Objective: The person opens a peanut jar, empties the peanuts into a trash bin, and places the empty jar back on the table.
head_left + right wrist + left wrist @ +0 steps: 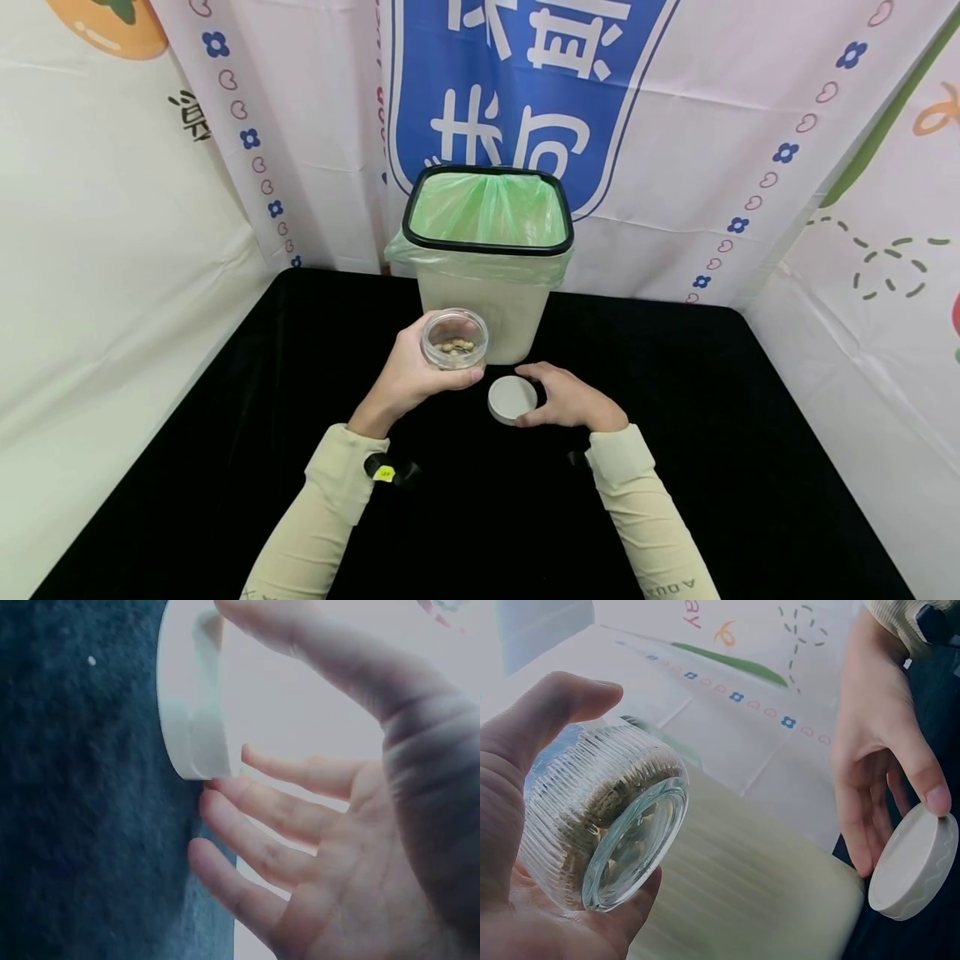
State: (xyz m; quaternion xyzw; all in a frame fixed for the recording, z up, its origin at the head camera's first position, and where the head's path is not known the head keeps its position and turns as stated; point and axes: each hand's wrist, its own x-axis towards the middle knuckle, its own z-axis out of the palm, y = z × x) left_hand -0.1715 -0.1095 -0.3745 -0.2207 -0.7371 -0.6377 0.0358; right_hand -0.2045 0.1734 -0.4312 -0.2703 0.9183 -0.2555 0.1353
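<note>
My left hand [420,367] grips a clear ribbed glass jar [607,817], fingers round one side and thumb on the other. Its open mouth shows in the head view, with small tan pieces [456,345] lying inside that look like nuts. To the right, my right hand [573,397] pinches a round white lid [512,398] by its edge. In the right wrist view, the thumb is on one side of the lid [199,697] and a fingertip at the other, while the remaining fingers [247,847] spread loosely beside it. The lid is close over the black cloth.
Just behind the jar stands a pale bin [517,312] with a black rim and a green bag liner [487,208]. Black cloth [675,400] covers the table. Printed white curtains [322,125] enclose the back and both sides.
</note>
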